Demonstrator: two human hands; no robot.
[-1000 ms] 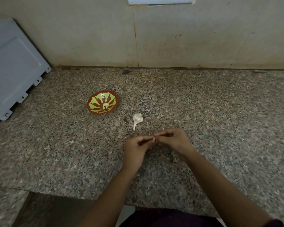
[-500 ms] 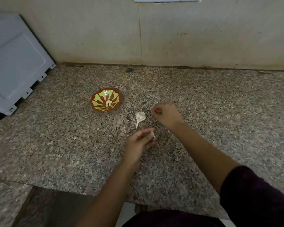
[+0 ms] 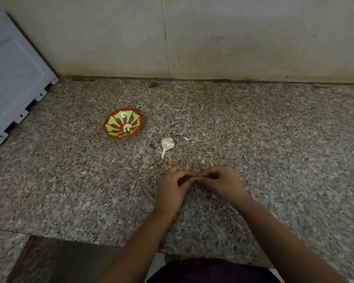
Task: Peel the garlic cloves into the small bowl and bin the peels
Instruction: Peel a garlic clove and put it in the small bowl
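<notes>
Head view: near the front edge of the speckled granite counter (image 3: 274, 139), your left hand (image 3: 172, 187) and right hand (image 3: 222, 182) pinch a small pale garlic clove (image 3: 195, 177) between curled fingertips, probably to strip its skin; the red-and-green patterned bowl (image 3: 112, 124) waits behind, leftward

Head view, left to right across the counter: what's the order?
Grey panel → small bowl → garlic head → peel scrap → right hand. Left hand left out: sideways it overlaps the garlic head and the scrap.
</notes>
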